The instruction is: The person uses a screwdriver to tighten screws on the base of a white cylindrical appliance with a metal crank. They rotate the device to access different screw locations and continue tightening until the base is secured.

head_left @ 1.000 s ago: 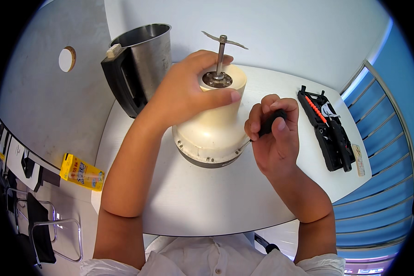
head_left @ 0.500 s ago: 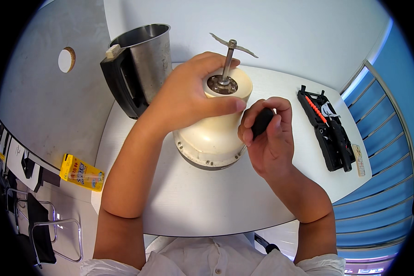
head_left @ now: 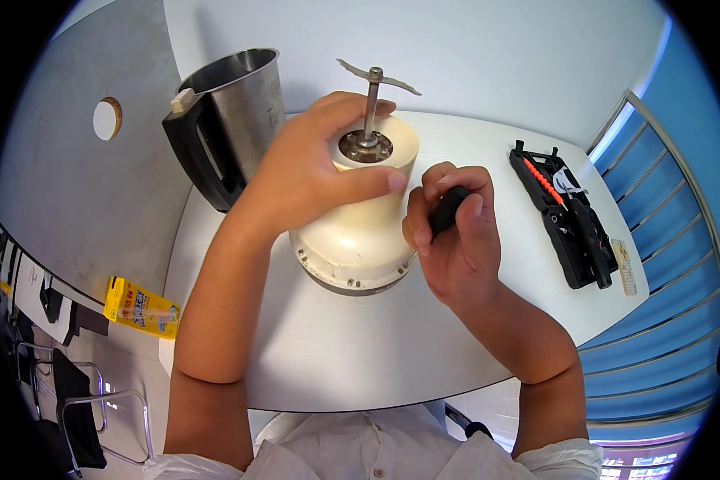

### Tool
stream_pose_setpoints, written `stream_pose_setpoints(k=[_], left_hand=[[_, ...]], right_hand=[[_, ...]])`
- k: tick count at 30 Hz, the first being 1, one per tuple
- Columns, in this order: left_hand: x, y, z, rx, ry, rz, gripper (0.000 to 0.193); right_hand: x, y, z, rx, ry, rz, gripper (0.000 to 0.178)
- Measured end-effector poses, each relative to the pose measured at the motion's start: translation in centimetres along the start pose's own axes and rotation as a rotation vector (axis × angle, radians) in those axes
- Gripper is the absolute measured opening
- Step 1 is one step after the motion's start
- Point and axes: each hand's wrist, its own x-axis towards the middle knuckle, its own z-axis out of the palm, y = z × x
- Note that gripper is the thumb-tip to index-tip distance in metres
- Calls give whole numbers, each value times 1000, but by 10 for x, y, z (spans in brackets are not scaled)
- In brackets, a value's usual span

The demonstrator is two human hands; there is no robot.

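Note:
A cream soymilk maker head [head_left: 352,232] stands upside down on the table, its thin metal blade [head_left: 375,77] pointing up on a shaft. My left hand [head_left: 296,172] wraps the narrow upper part, thumb in front and fingers behind. In my right hand [head_left: 460,240] is a screwdriver [head_left: 448,211] with a short black handle. Its shaft is mostly hidden by my fingers; a bit of metal shows by the right side of the head's wide rim, where small screws sit in a row. Whether the tip sits in a screw, I cannot tell.
A steel jug [head_left: 244,112] with a black handle stands at the back left. On the right lies an open black tool case [head_left: 564,228] with an orange-shafted tool, beside a small clear bit strip [head_left: 622,268]. A yellow box [head_left: 140,308] is at the left edge; metal railings [head_left: 672,240] stand beyond the right.
The whole view has shifted slightly, so most things appear a little further left. My left hand keeps its hold, and the screwdriver handle has turned or tilted slightly in my right hand.

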Motion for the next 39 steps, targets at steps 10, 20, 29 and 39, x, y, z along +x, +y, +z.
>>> stream_pose_setpoints(k=[10, 20, 29, 39], left_hand=[[1, 2, -2, 46, -41, -17, 68], [1, 1, -3, -30, -27, -66, 66], [0, -1, 2, 8, 10, 31, 66], [0, 5, 1, 24, -36, 1, 66]], right_hand=[[-1, -4, 0, 0, -50, 118, 36], [1, -3, -6, 91, -66, 79, 32], [2, -6, 1, -71, 29, 107, 38], [1, -9, -4, 155, -146, 243, 42]])
